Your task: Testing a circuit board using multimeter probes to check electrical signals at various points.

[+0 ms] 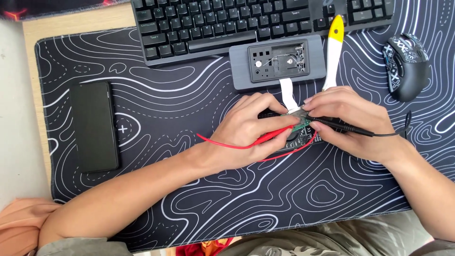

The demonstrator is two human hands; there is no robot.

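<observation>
My left hand [246,130] grips a red test probe [272,136], its tip on a small green circuit board [299,127] at the mat's middle. A red lead [222,144] trails left from it. Pinched in my right hand [353,121] is a black test probe [339,125], which touches the same board from the right; its black lead [395,133] runs off to the right. A white ribbon cable [287,92] links the board to an opened grey device case [277,64] just behind my hands.
A black keyboard [222,23] lies along the back. A white and yellow handled tool [334,50] rests beside the case. A patterned mouse [406,64] sits at right, a black phone [93,125] at left, all on a black desk mat [156,99] with white contour lines.
</observation>
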